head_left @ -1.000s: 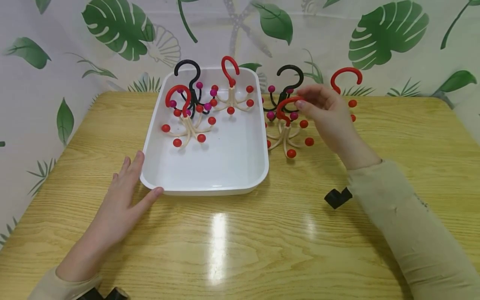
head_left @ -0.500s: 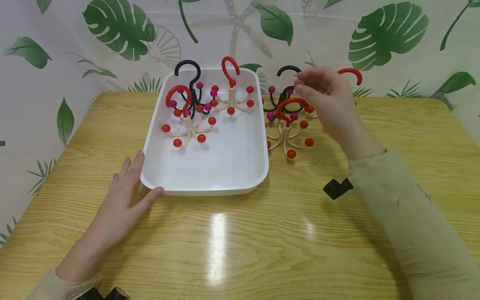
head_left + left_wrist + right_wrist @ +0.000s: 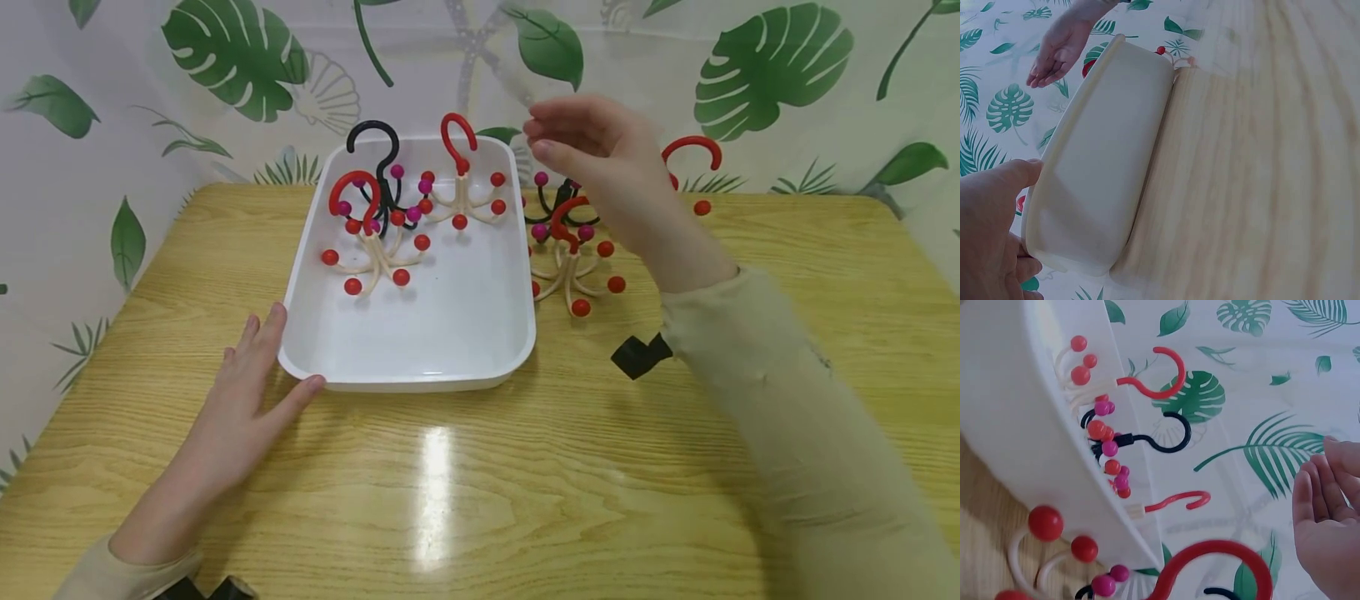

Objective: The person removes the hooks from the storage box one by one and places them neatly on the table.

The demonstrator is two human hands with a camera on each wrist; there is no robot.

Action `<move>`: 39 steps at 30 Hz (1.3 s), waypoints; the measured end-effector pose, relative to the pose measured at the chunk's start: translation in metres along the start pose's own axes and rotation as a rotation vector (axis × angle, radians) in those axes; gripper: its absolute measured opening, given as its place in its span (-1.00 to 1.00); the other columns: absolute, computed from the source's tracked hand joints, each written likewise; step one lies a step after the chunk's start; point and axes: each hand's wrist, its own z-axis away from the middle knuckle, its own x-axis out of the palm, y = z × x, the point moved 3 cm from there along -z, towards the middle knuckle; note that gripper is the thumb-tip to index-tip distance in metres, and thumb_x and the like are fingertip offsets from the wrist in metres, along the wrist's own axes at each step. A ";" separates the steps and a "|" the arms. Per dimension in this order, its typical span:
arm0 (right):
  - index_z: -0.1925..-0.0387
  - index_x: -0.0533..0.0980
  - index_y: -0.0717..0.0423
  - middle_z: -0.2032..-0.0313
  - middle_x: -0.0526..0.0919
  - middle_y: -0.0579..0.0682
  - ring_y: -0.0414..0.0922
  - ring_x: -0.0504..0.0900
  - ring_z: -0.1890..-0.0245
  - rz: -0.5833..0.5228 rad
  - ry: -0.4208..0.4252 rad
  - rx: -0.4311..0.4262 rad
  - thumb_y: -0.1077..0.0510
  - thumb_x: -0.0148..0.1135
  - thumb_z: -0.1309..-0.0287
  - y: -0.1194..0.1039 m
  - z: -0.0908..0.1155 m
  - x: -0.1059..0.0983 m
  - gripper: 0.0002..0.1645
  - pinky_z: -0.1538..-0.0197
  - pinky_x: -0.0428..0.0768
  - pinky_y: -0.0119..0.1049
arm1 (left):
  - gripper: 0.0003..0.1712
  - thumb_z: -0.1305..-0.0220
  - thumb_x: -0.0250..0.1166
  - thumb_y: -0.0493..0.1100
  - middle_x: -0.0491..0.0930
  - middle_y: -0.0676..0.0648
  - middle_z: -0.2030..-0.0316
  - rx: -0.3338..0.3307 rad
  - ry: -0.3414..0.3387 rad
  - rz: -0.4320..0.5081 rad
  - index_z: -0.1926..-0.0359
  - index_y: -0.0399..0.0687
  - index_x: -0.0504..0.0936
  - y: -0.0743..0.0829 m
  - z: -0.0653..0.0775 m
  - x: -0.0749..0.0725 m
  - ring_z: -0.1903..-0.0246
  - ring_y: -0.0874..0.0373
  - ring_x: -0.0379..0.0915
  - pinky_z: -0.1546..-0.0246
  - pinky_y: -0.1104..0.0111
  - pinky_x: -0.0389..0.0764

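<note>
My left hand (image 3: 251, 379) lies flat on the wooden table, thumb against the near-left corner of the white tray (image 3: 408, 382) and fingers along its left wall; the left wrist view shows that hand (image 3: 997, 219) against the tray's outer wall (image 3: 1104, 162). Inside the tray stand two cream hangers with red hooks (image 3: 371, 250) (image 3: 459, 196) and a black hanger with magenta balls (image 3: 382, 179). My right hand (image 3: 581, 146) hovers above the tray's far right corner, fingers loose (image 3: 1325, 506) and holding nothing. Below it, beside the tray, stands another red-hooked hanger (image 3: 573, 267).
Behind that hanger a black hanger (image 3: 558, 208) is partly hidden by my right hand, and one more red hook (image 3: 693, 150) stands at the far right. A black strap piece (image 3: 637, 354) hangs under my right sleeve. A leaf-print sheet (image 3: 772, 75) backs the table.
My right hand has come off the red hook of the hanger beside the tray and risen up and to the left, holding nothing. The left hand and tray have stayed put.
</note>
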 end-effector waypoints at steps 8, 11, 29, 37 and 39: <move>-0.18 0.43 0.23 -0.06 0.55 0.08 -0.09 0.53 -0.06 0.002 -0.128 -0.016 0.27 0.20 -0.24 -0.004 -0.017 0.035 -0.54 -0.14 0.49 -0.32 | -0.03 -0.34 0.14 0.16 -0.17 -0.10 -0.48 -0.007 -0.006 0.003 -0.52 0.02 -0.23 0.001 0.000 0.000 -0.44 -0.15 -0.43 -0.35 -0.14 -0.35; -0.19 0.42 0.20 -0.07 0.55 0.04 -0.12 0.53 -0.06 -0.011 -0.166 0.008 0.25 0.20 -0.25 -0.003 -0.025 0.049 -0.53 -0.13 0.49 -0.34 | -0.02 -0.33 0.15 0.16 -0.16 -0.10 -0.48 -0.014 -0.006 0.005 -0.52 0.03 -0.23 0.001 0.000 0.000 -0.44 -0.16 -0.43 -0.35 -0.14 -0.35; -0.20 0.41 0.05 -0.11 0.52 -0.09 -0.23 0.49 -0.07 0.065 -0.290 0.153 0.14 0.28 -0.20 0.029 -0.058 0.115 -0.47 -0.05 0.51 -0.42 | -0.03 -0.34 0.15 0.16 -0.14 -0.12 -0.48 -0.012 -0.002 0.013 -0.52 0.01 -0.22 0.001 0.001 0.000 -0.44 -0.15 -0.42 -0.35 -0.13 -0.35; -0.32 0.32 0.01 -0.25 0.41 -0.09 -0.23 0.38 -0.20 0.135 -0.378 0.205 0.11 0.28 -0.21 0.037 -0.058 0.129 -0.34 -0.10 0.48 -0.41 | -0.04 -0.35 0.15 0.12 -0.14 -0.13 -0.48 0.022 0.011 0.023 -0.51 -0.03 -0.20 0.002 0.000 -0.001 -0.44 -0.14 -0.41 -0.35 -0.13 -0.33; -0.33 0.31 0.00 -0.27 0.39 -0.10 -0.25 0.37 -0.21 0.135 -0.380 0.214 0.12 0.28 -0.20 0.038 -0.058 0.131 -0.33 -0.11 0.47 -0.43 | -0.04 -0.35 0.15 0.12 -0.13 -0.13 -0.48 0.024 0.012 0.023 -0.51 -0.03 -0.20 0.002 0.000 -0.001 -0.44 -0.14 -0.41 -0.35 -0.13 -0.33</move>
